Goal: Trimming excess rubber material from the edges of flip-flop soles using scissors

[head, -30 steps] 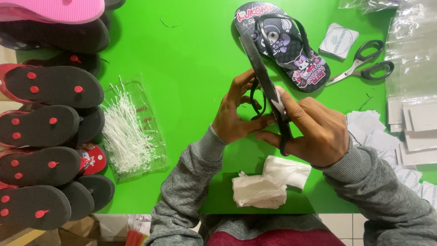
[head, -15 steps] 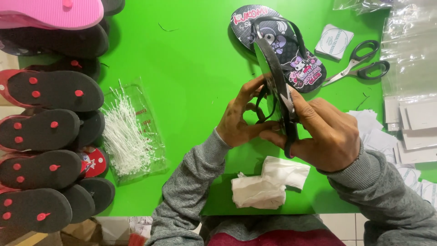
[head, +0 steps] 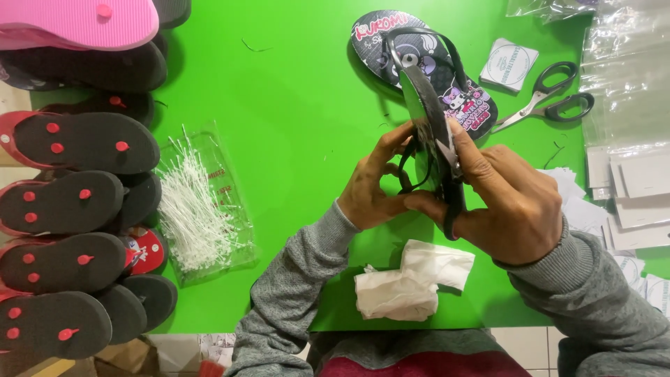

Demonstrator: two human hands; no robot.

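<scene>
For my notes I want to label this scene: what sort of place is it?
Probably a sandal packing or finishing bench: stacked sandals at one side, a bag of white plastic ties, scissors and clear bags lie on the green table.

- Scissors [head: 551, 105] lie open on the green table [head: 279, 105].
- A bag of white plastic tag pins [head: 199, 206] rests beside stacked dark sandals [head: 77, 209].
- Crumpled tissue [head: 412, 283] sits at the near edge.

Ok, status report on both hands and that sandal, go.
Left hand grips the strap side. Right hand clamps the black sandal on edge above the green table. Crumpled tissue below, scissors apart; nothing blocking.
</scene>
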